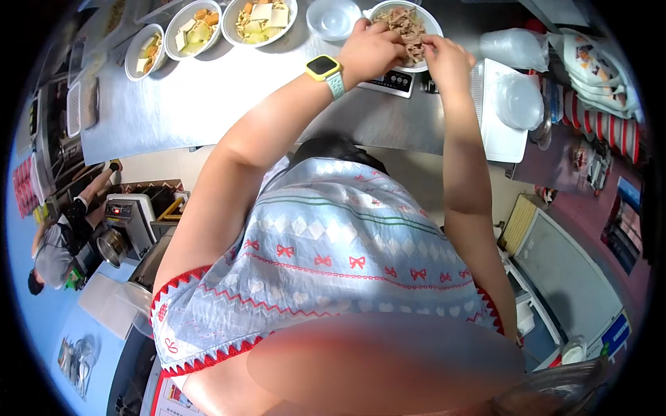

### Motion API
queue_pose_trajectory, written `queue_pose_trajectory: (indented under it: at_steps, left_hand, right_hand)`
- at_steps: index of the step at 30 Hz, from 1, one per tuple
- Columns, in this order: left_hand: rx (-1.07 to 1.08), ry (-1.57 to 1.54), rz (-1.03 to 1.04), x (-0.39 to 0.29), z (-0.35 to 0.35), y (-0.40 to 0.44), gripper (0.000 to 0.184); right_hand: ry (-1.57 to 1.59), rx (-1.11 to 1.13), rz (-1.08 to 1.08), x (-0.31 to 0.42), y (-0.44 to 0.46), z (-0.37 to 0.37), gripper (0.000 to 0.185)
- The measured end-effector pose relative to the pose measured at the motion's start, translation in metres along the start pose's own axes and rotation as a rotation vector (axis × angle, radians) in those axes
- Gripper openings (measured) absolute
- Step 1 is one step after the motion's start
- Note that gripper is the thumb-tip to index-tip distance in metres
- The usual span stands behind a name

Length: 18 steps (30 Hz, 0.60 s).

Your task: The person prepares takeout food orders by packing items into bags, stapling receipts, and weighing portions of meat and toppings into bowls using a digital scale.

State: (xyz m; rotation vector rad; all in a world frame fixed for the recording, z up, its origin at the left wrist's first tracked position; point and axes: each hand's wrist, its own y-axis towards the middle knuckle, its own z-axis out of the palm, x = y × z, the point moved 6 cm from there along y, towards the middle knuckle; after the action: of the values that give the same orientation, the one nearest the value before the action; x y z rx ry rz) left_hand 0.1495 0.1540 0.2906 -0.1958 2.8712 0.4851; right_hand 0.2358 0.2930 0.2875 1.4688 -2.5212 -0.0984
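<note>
A white bowl of sliced meat (408,26) rests on a digital scale (392,82) at the top of the view. My left hand (374,50), with a yellow watch on its wrist, is over the bowl's left side, its fingers curled down at the meat. At the right rim, my right hand (447,61) has its thumb and fingers pinched together on the meat's edge; what lies between them is too small to name. Left of the scale bowl stands an empty clear bowl (334,19).
Bowls with tofu and vegetables (261,21) line the steel table's (180,114) back left. On the right are a white tray (503,142), stacked clear lids (519,101) and plastic bags (513,48). Another person (55,243) is at the far left.
</note>
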Motion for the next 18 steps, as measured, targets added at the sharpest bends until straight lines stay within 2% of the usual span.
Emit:
queue_pose_trajectory:
  at_steps: [2, 4, 6, 8, 10, 12, 14, 16, 18]
  left_hand:
    - [0.020, 0.047, -0.071, 0.008, 0.001, 0.008, 0.020]
    - [0.049, 0.044, -0.205, 0.020, -0.011, 0.012, 0.019]
    - [0.071, 0.000, -0.162, 0.020, -0.006, 0.014, 0.018]
    - [0.113, 0.051, -0.228, 0.024, 0.008, 0.011, 0.022]
    - [0.047, 0.055, -0.198, 0.024, -0.003, 0.003, 0.021]
    - [-0.239, -0.054, -0.303, 0.036, -0.028, -0.008, 0.019]
    - [-0.368, -0.149, -0.438, 0.050, -0.025, -0.030, 0.016]
    - [-0.350, -0.293, -0.485, 0.052, -0.011, -0.046, 0.023]
    - [-0.375, -0.321, -0.477, 0.037, -0.005, -0.051, 0.032]
  right_hand:
    - [0.014, 0.013, -0.030, -0.009, -0.003, 0.000, 0.021]
    - [0.326, -0.055, 0.100, -0.016, -0.004, -0.010, 0.019]
    - [0.261, -0.114, 0.076, -0.010, -0.005, -0.008, 0.021]
    - [-0.099, -0.119, -0.080, 0.001, -0.011, 0.005, 0.024]
    - [-0.025, -0.043, -0.001, -0.005, -0.008, 0.004, 0.027]
    - [0.094, -0.232, 0.093, -0.017, -0.009, -0.008, 0.026]
    - [0.060, -0.162, 0.069, -0.024, -0.016, 0.008, 0.025]
    - [0.024, -0.096, 0.039, -0.020, -0.016, 0.011, 0.024]
    - [0.169, -0.151, 0.189, -0.020, -0.012, 0.002, 0.023]
